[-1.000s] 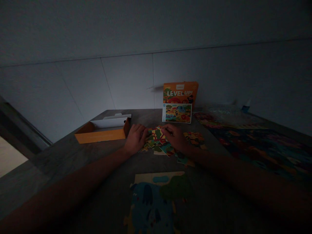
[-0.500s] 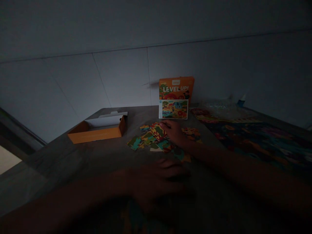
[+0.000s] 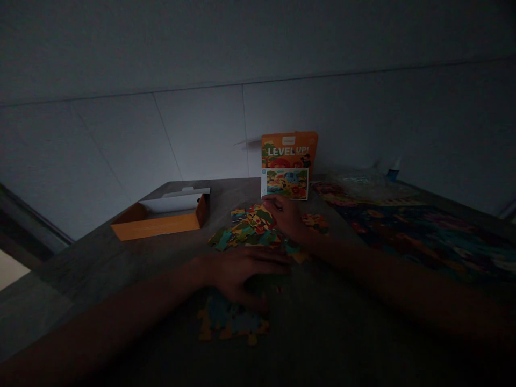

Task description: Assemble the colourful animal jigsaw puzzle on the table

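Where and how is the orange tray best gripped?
Likely best: pinch the orange tray by its near wall, from above on the person's side. That wall stands up from the table, and the open top leaves its inner face reachable.

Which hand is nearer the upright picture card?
Right. The right hand is just in front of the picture card; the left hand is farther away, over the joined puzzle.

Dim, grainy light leaves the wall palest around eleven o'clock and the tabletop nearly black at six, with faint glints on crumpled plastic near three and the shadowed left hand softly blurred.
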Demonstrator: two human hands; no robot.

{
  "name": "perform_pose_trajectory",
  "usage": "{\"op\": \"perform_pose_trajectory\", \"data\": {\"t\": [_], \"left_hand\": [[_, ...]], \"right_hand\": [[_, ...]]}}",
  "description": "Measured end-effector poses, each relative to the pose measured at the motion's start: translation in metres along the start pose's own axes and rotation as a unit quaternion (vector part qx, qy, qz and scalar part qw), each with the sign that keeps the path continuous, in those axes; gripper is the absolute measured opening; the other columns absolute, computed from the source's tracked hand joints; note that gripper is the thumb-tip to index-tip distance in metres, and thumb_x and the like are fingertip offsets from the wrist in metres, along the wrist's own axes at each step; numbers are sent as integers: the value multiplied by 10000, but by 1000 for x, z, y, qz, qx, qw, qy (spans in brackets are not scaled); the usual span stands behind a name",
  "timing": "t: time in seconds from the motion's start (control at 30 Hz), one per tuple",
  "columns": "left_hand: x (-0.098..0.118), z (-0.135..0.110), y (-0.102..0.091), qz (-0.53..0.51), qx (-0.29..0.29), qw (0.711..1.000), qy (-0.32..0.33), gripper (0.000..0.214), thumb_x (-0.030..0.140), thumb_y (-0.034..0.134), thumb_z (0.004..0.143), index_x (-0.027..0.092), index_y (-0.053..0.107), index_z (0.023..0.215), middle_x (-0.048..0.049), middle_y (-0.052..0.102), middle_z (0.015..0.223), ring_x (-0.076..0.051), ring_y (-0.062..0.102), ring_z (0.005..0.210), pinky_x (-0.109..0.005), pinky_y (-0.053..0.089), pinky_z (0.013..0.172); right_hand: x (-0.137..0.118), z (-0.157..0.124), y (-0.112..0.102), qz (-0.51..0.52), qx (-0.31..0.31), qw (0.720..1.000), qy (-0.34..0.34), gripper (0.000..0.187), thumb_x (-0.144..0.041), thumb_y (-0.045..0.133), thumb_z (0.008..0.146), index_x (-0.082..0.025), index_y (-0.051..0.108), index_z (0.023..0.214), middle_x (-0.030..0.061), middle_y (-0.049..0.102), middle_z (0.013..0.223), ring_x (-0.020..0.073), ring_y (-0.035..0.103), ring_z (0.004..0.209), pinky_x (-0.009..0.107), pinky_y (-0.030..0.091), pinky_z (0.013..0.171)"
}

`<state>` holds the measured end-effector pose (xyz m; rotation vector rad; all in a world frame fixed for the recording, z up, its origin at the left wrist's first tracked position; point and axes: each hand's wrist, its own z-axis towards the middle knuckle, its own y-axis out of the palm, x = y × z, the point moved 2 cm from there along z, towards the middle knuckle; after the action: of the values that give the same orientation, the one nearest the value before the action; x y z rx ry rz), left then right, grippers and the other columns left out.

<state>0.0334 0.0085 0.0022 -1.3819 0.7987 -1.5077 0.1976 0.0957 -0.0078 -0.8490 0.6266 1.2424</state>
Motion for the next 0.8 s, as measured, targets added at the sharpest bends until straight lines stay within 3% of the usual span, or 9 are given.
{"op": "perform_pose_trajectory", "data": {"t": [0.13,0.23,0.33,0.43,0.5,0.57,0.67,0.8], "left_hand": [[-6,-4,-3,10,22,1000,-2,769,491,698,819,95,462,1434,-205,449,1507,-322,436,1400,-486,397,1147],[-2,-7,-3,71,78,994,28,573,440,596,897,74,536,1334,-213,544,1412,-324,530,1306,-489,483,1060],[7,-10,0,197,134,971,28,264,271,471,957,101,663,1019,-173,694,1077,-270,656,1002,-429,573,879],[16,-15,5,268,129,955,-26,314,192,388,990,125,666,862,-121,679,850,-216,640,793,-372,579,764],[22,-22,5,234,125,961,-73,284,201,406,985,117,677,987,-122,688,927,-218,651,845,-368,577,800],[27,-31,3,167,107,975,-100,317,241,490,947,116,632,1200,-145,674,1149,-250,650,1044,-393,554,925],[32,-44,-2,107,43,988,-103,644,356,627,877,138,444,1455,-180,461,1498,-318,470,1364,-465,430,1116],[34,-50,-8,93,-30,991,-94,939,484,667,826,127,215,1568,-203,205,1622,-374,229,1493,-579,276,1188]], "right_hand": [[-22,-1,1,20,-43,999,12,272,-407,606,857,-199,673,1019,38,710,815,199,667,721,308,513,640],[-39,-16,-6,29,-57,998,29,323,-406,618,854,-209,635,1110,35,710,843,199,672,736,303,519,629],[-47,-49,-24,-18,-91,994,53,283,-403,641,848,-204,638,1050,62,709,963,218,678,860,322,533,699],[-51,-89,-42,-53,-180,980,68,271,-401,661,855,-213,660,1051,63,710,1019,229,674,940,353,534,800],[-55,-109,-51,-94,-218,969,66,237,-391,625,891,-220,685,1045,66,716,1032,232,674,948,369,528,826],[-62,-120,-55,-131,-240,962,24,228,-354,586,924,-230,693,1083,70,715,1074,230,665,987,374,517,867],[-71,-123,-54,-155,-278,946,-66,272,-277,536,952,-227,659,1188,81,687,1156,212,639,1062,357,502,919],[-72,-119,-53,-187,-314,926,-95,274,-249,540,960,-201,634,1213,95,654,1176,194,634,1045,329,514,892]]}}
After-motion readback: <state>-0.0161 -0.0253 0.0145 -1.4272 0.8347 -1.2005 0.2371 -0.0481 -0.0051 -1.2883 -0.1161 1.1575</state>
